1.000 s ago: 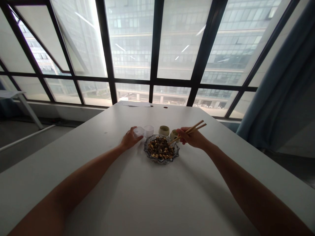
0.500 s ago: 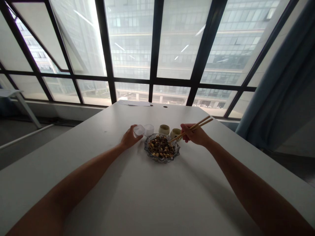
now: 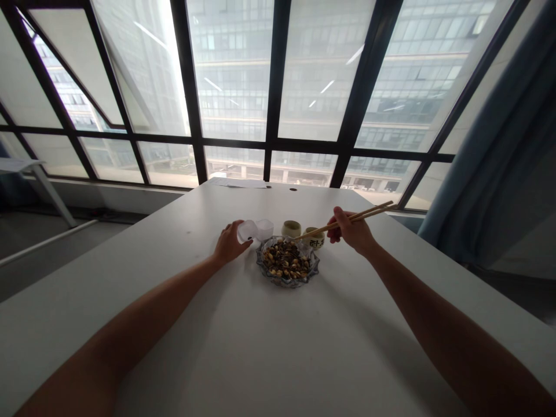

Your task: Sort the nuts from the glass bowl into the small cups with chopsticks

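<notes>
Chopsticks (image 3: 320,229), pinched in the right hand (image 3: 354,233), slant over the glass bowl (image 3: 284,282) of seeds (image 3: 284,260) — picking, seemingly; left hand (image 3: 229,242) clasps a plastic cup (image 3: 247,231) (beside the bowl); steady tips seem needed.

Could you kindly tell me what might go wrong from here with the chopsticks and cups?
The right hand holds pale wooden chopsticks close to a round cream cup with dark characters and might knock it. Their tips, seen against the far rim of the scalloped clear glass bowl, could catch there. The left hand holds a translucent white plastic cup close beside a second translucent cup, which a nudge might shift.
</notes>
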{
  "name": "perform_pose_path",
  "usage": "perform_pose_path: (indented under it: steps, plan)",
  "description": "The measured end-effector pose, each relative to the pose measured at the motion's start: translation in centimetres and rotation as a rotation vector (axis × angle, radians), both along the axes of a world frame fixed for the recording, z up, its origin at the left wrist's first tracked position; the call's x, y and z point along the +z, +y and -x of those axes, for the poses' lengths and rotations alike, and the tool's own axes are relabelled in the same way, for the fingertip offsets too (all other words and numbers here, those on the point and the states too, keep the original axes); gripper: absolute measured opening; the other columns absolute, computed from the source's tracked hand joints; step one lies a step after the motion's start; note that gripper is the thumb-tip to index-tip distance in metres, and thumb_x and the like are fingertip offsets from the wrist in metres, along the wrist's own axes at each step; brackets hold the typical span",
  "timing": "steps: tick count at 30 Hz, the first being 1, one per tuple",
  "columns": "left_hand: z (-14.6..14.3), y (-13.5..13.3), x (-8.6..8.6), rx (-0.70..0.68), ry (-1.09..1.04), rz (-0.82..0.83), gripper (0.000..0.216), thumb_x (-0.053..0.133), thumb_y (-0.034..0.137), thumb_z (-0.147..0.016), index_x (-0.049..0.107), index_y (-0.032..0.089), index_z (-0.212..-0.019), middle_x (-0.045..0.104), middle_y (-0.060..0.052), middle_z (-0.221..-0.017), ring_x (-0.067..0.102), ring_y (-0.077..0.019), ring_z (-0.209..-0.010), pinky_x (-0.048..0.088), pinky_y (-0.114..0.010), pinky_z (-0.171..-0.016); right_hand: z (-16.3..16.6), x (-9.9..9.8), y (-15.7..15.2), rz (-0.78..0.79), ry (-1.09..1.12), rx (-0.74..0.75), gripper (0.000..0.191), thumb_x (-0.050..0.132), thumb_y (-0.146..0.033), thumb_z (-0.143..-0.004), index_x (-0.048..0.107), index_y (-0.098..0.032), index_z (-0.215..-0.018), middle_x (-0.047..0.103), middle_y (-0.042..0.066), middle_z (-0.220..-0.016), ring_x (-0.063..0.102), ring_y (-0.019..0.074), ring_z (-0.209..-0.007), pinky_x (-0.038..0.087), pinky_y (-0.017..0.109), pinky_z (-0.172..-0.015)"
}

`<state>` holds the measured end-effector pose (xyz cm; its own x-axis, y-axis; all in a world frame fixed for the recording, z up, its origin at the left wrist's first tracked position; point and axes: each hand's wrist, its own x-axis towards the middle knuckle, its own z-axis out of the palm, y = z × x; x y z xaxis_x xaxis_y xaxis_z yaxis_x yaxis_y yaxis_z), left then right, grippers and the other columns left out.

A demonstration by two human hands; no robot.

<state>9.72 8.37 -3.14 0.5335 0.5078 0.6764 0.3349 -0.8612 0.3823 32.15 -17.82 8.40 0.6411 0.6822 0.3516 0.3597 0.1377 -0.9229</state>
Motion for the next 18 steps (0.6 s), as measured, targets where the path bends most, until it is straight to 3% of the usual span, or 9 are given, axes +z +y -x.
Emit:
perform_pose_path:
  steps: [6,18]
  plan:
    - [0.03,-0.26,0.7,0.162,0.093,0.215,0.075,0.072,0.051,-0.078,0.041,0.018,-0.137,0.067,-0.017,-0.123,0.064,-0.0339,-0.116,0.05,-0.045,-0.096,0.93,0.28,-0.7,0.103,-0.151,0.172,0.066,0.061,-0.082,-0.071,0.062,-0.016,-0.061,0.062,0.005,-0.043,0.057,0.0142,-0.033,0.041,0.022,-0.031]
    - [0.16,-0.04,0.66,0.221,0.222,0.285,0.077,0.066,0.064,-0.079,0.045,0.018,-0.137,0.065,-0.018,-0.127,0.062,-0.0336,-0.119,0.047,-0.043,-0.098,0.19,0.27,-0.83,0.174,-0.235,0.119,0.071,0.056,-0.087,-0.069,0.061,-0.017,-0.062,0.062,0.005,-0.044,0.058,0.0135,-0.034,0.04,0.021,-0.031]
